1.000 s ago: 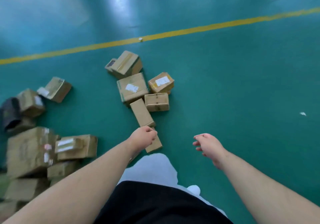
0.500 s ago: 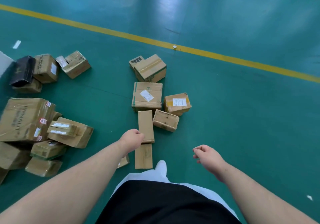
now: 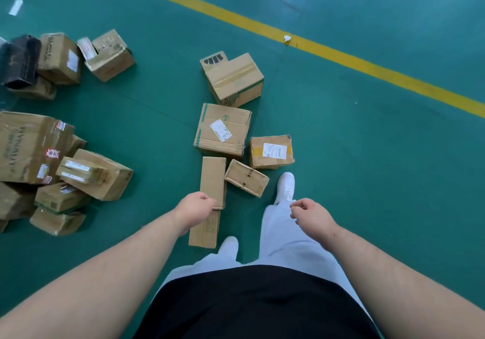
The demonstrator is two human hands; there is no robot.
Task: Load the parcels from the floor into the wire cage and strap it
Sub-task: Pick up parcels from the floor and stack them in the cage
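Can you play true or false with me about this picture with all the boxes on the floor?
1. A yellow line crosses the green floor. True.
2. The person's shoes are black. False: they are white.
3. A black parcel lies among the brown boxes at the far left. True.
4. The right hand holds a box. False: it holds nothing.
5. The parcels are stacked in a wire cage. False: no cage is in view; the parcels lie on the floor.
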